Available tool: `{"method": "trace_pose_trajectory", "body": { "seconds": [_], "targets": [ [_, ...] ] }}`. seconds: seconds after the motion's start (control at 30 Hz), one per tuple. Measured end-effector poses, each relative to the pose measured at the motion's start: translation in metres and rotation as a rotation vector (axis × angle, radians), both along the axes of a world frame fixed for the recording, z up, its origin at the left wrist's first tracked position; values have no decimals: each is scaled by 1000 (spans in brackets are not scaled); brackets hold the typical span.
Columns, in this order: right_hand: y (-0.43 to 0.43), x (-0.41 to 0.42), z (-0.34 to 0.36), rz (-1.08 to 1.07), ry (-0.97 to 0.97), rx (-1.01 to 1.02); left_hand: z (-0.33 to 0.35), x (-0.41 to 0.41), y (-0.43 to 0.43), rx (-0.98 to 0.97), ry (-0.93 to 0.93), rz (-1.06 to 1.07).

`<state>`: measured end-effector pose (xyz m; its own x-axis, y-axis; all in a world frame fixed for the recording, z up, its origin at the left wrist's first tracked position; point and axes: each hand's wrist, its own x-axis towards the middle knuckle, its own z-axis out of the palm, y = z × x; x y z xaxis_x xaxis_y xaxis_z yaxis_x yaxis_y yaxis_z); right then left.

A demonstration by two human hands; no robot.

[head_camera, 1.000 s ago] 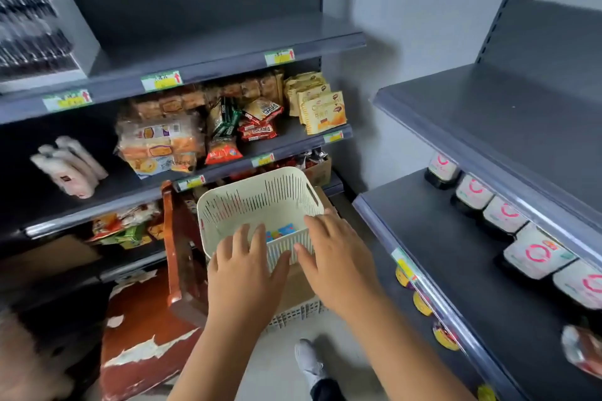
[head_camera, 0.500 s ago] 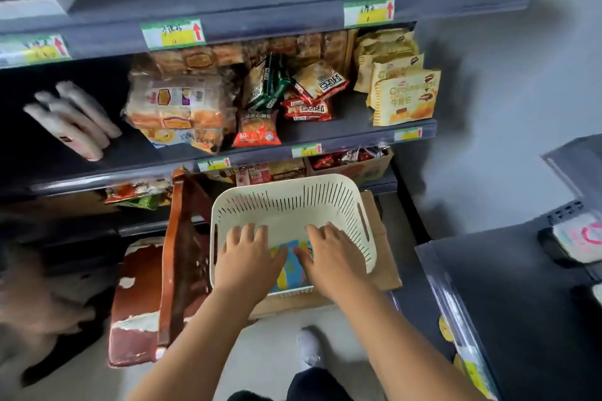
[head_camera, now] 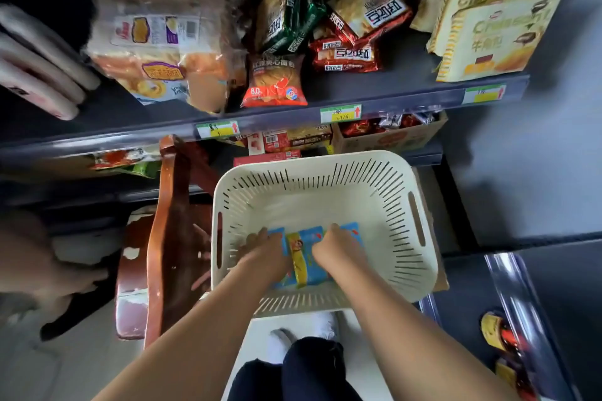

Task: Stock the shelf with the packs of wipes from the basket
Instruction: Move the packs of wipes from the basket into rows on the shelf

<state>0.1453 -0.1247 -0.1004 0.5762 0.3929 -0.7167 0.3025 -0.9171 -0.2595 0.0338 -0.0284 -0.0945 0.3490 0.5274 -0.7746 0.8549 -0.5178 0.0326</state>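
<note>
A cream slotted basket [head_camera: 400, 205] sits on a cardboard box below me. Blue and yellow packs of wipes [head_camera: 306, 257] lie on its floor near the front wall. Both my hands are down inside the basket. My left hand [head_camera: 264, 247] curls over the left end of the packs, and my right hand [head_camera: 335, 246] curls over their right end. My fingertips are hidden under my hands. The dark shelf [head_camera: 358, 104] with snack bags runs across in front of me.
A worn red-brown wooden chair [head_camera: 166, 238] stands just left of the basket. Snack and bread packs [head_camera: 277, 81] fill the shelf ahead. A second dark shelf [head_camera: 553, 286] with small items juts in at the right. Another person's blurred limb [head_camera: 42, 267] is at the far left.
I have leaned in and looked further down. Both hands went from above the basket rim to deep inside it and closed over the packs of wipes.
</note>
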Motion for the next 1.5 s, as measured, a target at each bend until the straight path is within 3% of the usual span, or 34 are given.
{"method": "trace_pose_trajectory", "body": {
  "seconds": [0.1, 0.33, 0.53, 0.73, 0.9, 1.13, 1.27, 1.4, 1.5],
  "targets": [
    [10, -4, -23, -69, 108, -138, -23, 4, 6, -20, -29, -101],
    [35, -4, -47, -69, 145, -196, -61, 6, 14, 126, -89, -207],
    [21, -7, -58, -106, 172, -210, -65, 12, 32, 74, 5, -292],
    [3, -11, -28, 18, 158, 23, -39, -2, 32, -7, -84, -206],
    [-7, 0, 19, -165, 93, 254, 7, -11, 46, -6, -308, 41],
    [-37, 20, 98, -323, 57, 546, 75, -12, 53, -32, -574, 164],
    [-69, 21, 156, -438, -82, 703, 122, -5, 47, -97, -740, 129],
    [-112, 0, 199, -552, -254, 865, 183, 6, 20, -90, -908, -84],
    [-153, -32, 228, -653, -400, 960, 221, 7, -9, -230, -1018, -202]
  ]
}}
